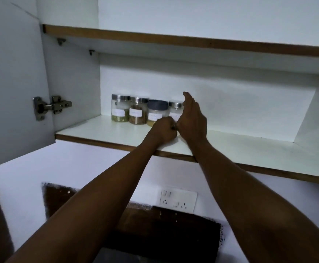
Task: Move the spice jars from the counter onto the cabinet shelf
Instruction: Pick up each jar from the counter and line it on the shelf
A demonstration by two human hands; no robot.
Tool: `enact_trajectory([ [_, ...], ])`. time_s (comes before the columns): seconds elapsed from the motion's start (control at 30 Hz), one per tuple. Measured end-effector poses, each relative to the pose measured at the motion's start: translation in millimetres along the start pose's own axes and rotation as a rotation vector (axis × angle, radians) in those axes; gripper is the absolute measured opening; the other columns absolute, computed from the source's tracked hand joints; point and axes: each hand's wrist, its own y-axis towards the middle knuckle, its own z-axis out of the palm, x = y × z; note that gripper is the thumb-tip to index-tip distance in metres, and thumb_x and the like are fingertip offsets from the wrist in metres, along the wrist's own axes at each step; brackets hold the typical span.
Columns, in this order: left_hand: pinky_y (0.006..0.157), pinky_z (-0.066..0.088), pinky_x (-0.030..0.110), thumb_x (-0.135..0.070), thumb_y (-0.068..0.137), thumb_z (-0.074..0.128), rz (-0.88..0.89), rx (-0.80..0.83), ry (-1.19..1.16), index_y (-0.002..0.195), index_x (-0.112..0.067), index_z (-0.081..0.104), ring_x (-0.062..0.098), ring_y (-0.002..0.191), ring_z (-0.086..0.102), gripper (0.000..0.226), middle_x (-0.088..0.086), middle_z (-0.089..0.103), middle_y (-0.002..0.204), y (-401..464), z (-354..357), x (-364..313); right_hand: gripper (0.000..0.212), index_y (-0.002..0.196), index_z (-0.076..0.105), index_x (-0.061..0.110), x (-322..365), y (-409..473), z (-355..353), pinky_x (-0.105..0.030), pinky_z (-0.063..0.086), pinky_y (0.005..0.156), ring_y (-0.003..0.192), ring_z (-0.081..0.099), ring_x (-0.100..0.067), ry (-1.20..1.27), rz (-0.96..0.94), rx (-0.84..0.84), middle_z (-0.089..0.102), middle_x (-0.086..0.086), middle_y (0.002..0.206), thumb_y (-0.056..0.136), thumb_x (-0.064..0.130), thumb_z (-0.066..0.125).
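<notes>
Several labelled spice jars stand in a row at the back left of the lower cabinet shelf (101, 128). From the left: a silver-lidded jar of green spice (119, 111), a silver-lidded jar of brown spice (138, 112), a dark-lidded jar of yellow powder (155, 112) and a silver-lidded jar (174, 111). My left hand (164, 130) is a closed fist on the shelf just in front of the dark-lidded jar. My right hand (192, 116) stands upright against the right side of the last jar and covers part of it. Its fingers are hidden from me.
The cabinet door (12, 82) hangs open at the left on a metal hinge (52, 106). An upper shelf (174, 39) sits above. A white socket plate (177, 200) is on the wall below, over a dark brown backsplash (164, 230).
</notes>
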Motion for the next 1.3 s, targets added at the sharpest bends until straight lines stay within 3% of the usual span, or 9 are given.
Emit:
enact_trajectory([
  [0.2, 0.074, 0.043, 0.037, -0.007, 0.085, 0.057, 0.083, -0.107, -0.027, 0.095, 0.009, 0.069, 0.042, 0.095, 0.068, 0.021, 0.028, 0.071, 0.099, -32, -19, -21, 0.035, 0.12, 0.063, 0.017, 25, -5, -18, -0.041, 0.046, 0.086, 0.111, 0.063, -0.03, -0.037, -0.074, 0.061, 0.066, -0.005, 0.113, 0.089, 0.02, 0.047],
  [0.33, 0.067, 0.039, 0.031, -0.006, 0.079, 0.058, 0.154, -0.315, -0.053, 0.095, 0.007, 0.065, 0.031, 0.085, 0.064, 0.022, 0.023, 0.066, 0.095, -86, -21, -6, 0.032, 0.112, 0.063, 0.017, 56, -41, -27, -0.041, 0.046, 0.078, 0.108, 0.062, -0.028, 0.075, -0.07, 0.093, 0.062, -0.006, 0.12, 0.089, 0.019, 0.04],
  [0.43, 0.082, 0.053, 0.036, 0.0, 0.086, 0.06, 0.228, -0.499, -0.095, 0.112, 0.007, 0.066, 0.029, 0.1, 0.066, 0.028, 0.019, 0.066, 0.113, -133, -13, 13, 0.034, 0.104, 0.065, 0.009, 88, -79, -28, -0.04, 0.049, 0.071, 0.092, 0.064, -0.025, 0.293, -0.14, 0.012, 0.063, -0.01, 0.112, 0.083, 0.009, 0.039],
  [0.57, 0.105, 0.048, 0.039, 0.003, 0.085, 0.06, 0.225, -0.577, -0.052, 0.126, 0.007, 0.062, 0.029, 0.123, 0.059, 0.041, 0.019, 0.061, 0.132, -200, -5, 56, 0.037, 0.107, 0.067, 0.001, 119, -149, -5, -0.04, 0.051, 0.069, 0.086, 0.063, -0.027, 0.497, -0.18, 0.011, 0.062, -0.018, 0.112, 0.08, -0.005, 0.042],
  [0.7, 0.11, 0.044, 0.041, 0.0, 0.084, 0.06, 0.039, -0.414, 0.003, 0.132, 0.004, 0.059, 0.03, 0.129, 0.055, 0.049, 0.018, 0.058, 0.136, -275, 20, 107, 0.037, 0.111, 0.063, 0.008, 135, -234, 25, -0.038, 0.051, 0.067, 0.09, 0.062, -0.023, 0.561, -0.1, 0.231, 0.058, -0.011, 0.115, 0.081, -0.004, 0.044],
  [0.87, 0.116, 0.038, 0.028, -0.009, 0.086, 0.063, -0.211, -0.142, 0.028, 0.14, -0.001, 0.053, 0.025, 0.133, 0.049, 0.055, 0.015, 0.052, 0.142, -364, 65, 165, 0.031, 0.12, 0.059, 0.014, 143, -345, 63, -0.04, 0.055, 0.075, 0.094, 0.062, -0.027, 0.52, -0.042, 0.554, 0.053, -0.008, 0.122, 0.093, 0.015, 0.044],
  [0.97, 0.118, 0.032, 0.022, -0.017, 0.082, 0.067, -0.312, 0.031, 0.01, 0.144, -0.004, 0.05, 0.022, 0.138, 0.045, 0.066, 0.011, 0.049, 0.148, -411, 97, 192, 0.033, 0.126, 0.054, 0.018, 137, -410, 79, -0.042, 0.056, 0.073, 0.099, 0.062, -0.026, 0.446, 0.024, 0.711, 0.052, -0.005, 0.129, 0.093, 0.014, 0.05],
  [1.1, 0.118, 0.039, 0.035, -0.03, 0.08, 0.073, -0.44, 0.227, -0.025, 0.151, -0.009, 0.043, 0.02, 0.139, 0.043, 0.08, 0.007, 0.044, 0.152, -464, 135, 217, 0.05, 0.136, 0.05, 0.02, 128, -489, 88, -0.014, 0.044, 0.066, 0.099, 0.064, -0.014, 0.311, 0.108, 0.916, 0.053, -0.001, 0.13, 0.088, 0.016, 0.065],
  [1.3, 0.118, 0.041, 0.047, -0.038, 0.08, 0.08, -0.574, 0.493, -0.044, 0.158, -0.016, 0.03, 0.029, 0.14, 0.042, 0.095, 0.009, 0.037, 0.156, -517, 181, 242, 0.054, 0.146, 0.041, 0.022, 125, -572, 97, -0.021, 0.038, 0.086, 0.125, 0.055, -0.017, 0.301, 0.359, 1.212, 0.047, -0.005, 0.142, 0.096, 0.025, 0.062],
])
